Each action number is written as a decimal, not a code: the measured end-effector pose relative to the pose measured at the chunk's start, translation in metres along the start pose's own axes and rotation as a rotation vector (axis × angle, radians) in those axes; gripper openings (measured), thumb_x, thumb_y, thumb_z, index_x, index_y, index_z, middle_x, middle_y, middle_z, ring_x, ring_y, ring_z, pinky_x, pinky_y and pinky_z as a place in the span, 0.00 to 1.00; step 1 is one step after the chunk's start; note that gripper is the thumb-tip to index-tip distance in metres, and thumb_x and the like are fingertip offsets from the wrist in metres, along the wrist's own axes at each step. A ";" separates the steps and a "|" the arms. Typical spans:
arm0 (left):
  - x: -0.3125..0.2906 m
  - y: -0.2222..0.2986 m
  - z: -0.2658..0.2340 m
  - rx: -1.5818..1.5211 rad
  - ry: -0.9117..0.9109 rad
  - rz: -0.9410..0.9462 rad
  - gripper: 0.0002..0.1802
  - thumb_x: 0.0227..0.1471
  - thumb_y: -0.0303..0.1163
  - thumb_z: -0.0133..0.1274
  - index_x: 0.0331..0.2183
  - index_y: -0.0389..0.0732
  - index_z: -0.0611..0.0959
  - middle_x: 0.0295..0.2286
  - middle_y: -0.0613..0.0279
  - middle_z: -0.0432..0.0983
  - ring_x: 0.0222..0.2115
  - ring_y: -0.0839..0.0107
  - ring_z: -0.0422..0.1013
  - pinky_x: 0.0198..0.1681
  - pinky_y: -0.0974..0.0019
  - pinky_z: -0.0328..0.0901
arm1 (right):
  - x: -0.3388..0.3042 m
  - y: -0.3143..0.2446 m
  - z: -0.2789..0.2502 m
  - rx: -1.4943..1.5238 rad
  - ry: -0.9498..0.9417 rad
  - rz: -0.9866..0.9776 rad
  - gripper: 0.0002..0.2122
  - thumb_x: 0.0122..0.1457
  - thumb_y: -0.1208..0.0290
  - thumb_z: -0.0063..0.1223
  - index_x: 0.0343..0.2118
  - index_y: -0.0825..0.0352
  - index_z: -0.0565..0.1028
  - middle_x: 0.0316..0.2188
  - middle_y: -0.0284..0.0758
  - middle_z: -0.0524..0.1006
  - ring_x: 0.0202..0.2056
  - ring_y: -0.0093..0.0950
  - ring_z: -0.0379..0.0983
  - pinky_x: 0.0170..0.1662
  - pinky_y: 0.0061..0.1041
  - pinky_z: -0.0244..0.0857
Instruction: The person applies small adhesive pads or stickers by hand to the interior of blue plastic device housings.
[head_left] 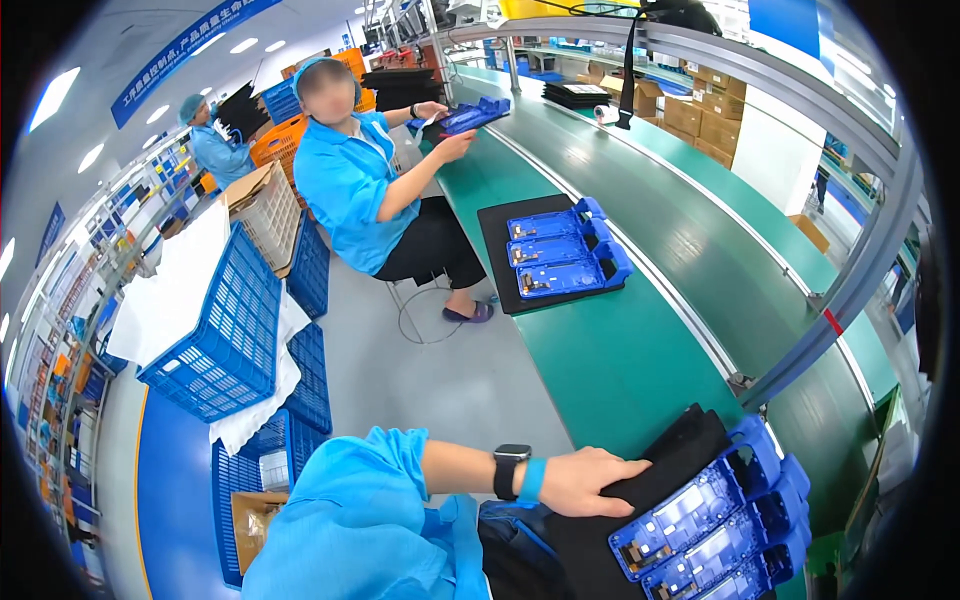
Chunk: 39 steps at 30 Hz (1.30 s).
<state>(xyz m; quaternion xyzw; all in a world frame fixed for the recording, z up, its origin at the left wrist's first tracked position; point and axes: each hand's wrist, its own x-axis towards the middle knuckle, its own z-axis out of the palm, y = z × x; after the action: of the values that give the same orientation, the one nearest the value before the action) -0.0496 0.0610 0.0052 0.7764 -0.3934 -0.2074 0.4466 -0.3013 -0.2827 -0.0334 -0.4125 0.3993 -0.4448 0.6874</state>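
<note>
My left hand (585, 482), with a dark watch (511, 472) and a blue band at the wrist, reaches in from the lower left. It lies on a black foam mat (665, 460), thumb and forefinger stretched out and apart, holding nothing that I can see. Just right of the fingertips, several blue plastic housings (690, 515) lie side by side on the mat, with small circuit parts and brownish flex connectors inside. The lower picture edge cuts them off. My right hand is out of view.
Farther up the green bench (600, 370), another black mat (495, 235) carries blue housings (545, 250). A seated co-worker (350, 180) in blue holds a similar blue piece (475, 117). A conveyor belt (690, 240) runs alongside under a metal frame (850, 290). Blue crates (225, 330) stand left.
</note>
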 end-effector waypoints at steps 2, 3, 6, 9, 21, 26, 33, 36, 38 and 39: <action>0.008 -0.003 0.011 0.033 0.000 0.004 0.39 0.59 0.45 0.49 0.60 0.25 0.59 0.51 0.33 0.67 0.51 0.45 0.67 0.54 0.56 0.63 | 0.023 0.009 -0.017 -0.089 0.055 -0.155 0.22 0.64 0.63 0.47 0.57 0.72 0.67 0.56 0.45 0.70 0.55 0.34 0.68 0.62 0.35 0.57; 0.012 -0.003 0.014 0.030 -0.002 -0.001 0.39 0.59 0.45 0.49 0.60 0.25 0.59 0.51 0.33 0.67 0.51 0.45 0.67 0.54 0.56 0.63 | 0.037 0.016 -0.031 -0.132 0.086 -0.233 0.22 0.65 0.64 0.47 0.57 0.73 0.67 0.55 0.46 0.70 0.55 0.35 0.68 0.61 0.35 0.58; 0.020 0.009 0.015 0.088 -0.033 0.004 0.39 0.60 0.47 0.48 0.60 0.27 0.58 0.50 0.34 0.68 0.48 0.45 0.69 0.52 0.55 0.63 | 0.107 0.055 -0.118 -0.492 0.155 -0.729 0.23 0.65 0.64 0.46 0.57 0.75 0.66 0.56 0.49 0.69 0.54 0.36 0.69 0.61 0.37 0.59; 0.023 0.018 0.003 0.229 -0.206 -0.180 0.41 0.58 0.50 0.49 0.60 0.29 0.60 0.50 0.37 0.69 0.49 0.45 0.67 0.51 0.54 0.63 | 0.046 -0.018 -0.021 0.288 -0.326 -0.142 0.27 0.64 0.61 0.48 0.60 0.75 0.63 0.60 0.51 0.64 0.59 0.42 0.62 0.66 0.42 0.50; 0.040 -0.018 0.045 -0.029 0.121 0.076 0.54 0.54 0.54 0.54 0.65 0.32 0.46 0.65 0.33 0.32 0.67 0.44 0.31 0.67 0.51 0.36 | 0.042 -0.009 -0.009 0.138 -0.272 -0.133 0.28 0.63 0.61 0.49 0.60 0.75 0.63 0.60 0.50 0.63 0.60 0.43 0.60 0.66 0.42 0.48; 0.047 -0.022 0.050 -0.210 0.068 0.007 0.56 0.54 0.56 0.53 0.65 0.32 0.42 0.65 0.36 0.27 0.67 0.49 0.22 0.67 0.49 0.28 | 0.040 -0.007 -0.011 0.067 -0.238 -0.132 0.28 0.62 0.60 0.49 0.60 0.74 0.63 0.60 0.50 0.63 0.61 0.43 0.59 0.66 0.42 0.47; 0.055 -0.021 0.050 -0.227 0.069 -0.020 0.56 0.55 0.56 0.51 0.65 0.33 0.41 0.65 0.36 0.27 0.67 0.49 0.24 0.67 0.50 0.29 | 0.040 0.000 -0.021 -0.023 -0.200 -0.113 0.28 0.62 0.60 0.50 0.60 0.74 0.62 0.61 0.50 0.62 0.61 0.43 0.58 0.66 0.43 0.46; 0.054 -0.022 0.050 -0.314 0.091 -0.029 0.56 0.55 0.56 0.51 0.65 0.33 0.40 0.65 0.36 0.28 0.67 0.50 0.26 0.68 0.53 0.30 | 0.032 -0.002 -0.026 -0.058 -0.184 -0.133 0.29 0.61 0.60 0.50 0.60 0.74 0.62 0.61 0.50 0.62 0.62 0.43 0.58 0.66 0.43 0.46; 0.054 -0.022 0.049 -0.291 0.076 -0.046 0.56 0.55 0.57 0.51 0.65 0.33 0.39 0.65 0.36 0.28 0.68 0.51 0.27 0.68 0.54 0.31 | 0.034 0.003 -0.029 -0.075 -0.181 -0.123 0.29 0.61 0.60 0.50 0.60 0.74 0.62 0.61 0.50 0.62 0.62 0.43 0.58 0.67 0.43 0.46; 0.054 -0.021 0.046 -0.277 0.064 -0.048 0.57 0.55 0.57 0.51 0.65 0.33 0.39 0.65 0.36 0.28 0.68 0.51 0.28 0.68 0.55 0.31 | 0.032 0.001 -0.029 -0.083 -0.181 -0.129 0.29 0.61 0.60 0.50 0.60 0.74 0.62 0.61 0.50 0.62 0.62 0.43 0.58 0.67 0.43 0.45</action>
<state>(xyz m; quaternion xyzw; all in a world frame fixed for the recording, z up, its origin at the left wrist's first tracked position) -0.0391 0.0000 -0.0350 0.7225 -0.3279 -0.2457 0.5569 -0.3181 -0.3186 -0.0498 -0.5038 0.3265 -0.4323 0.6728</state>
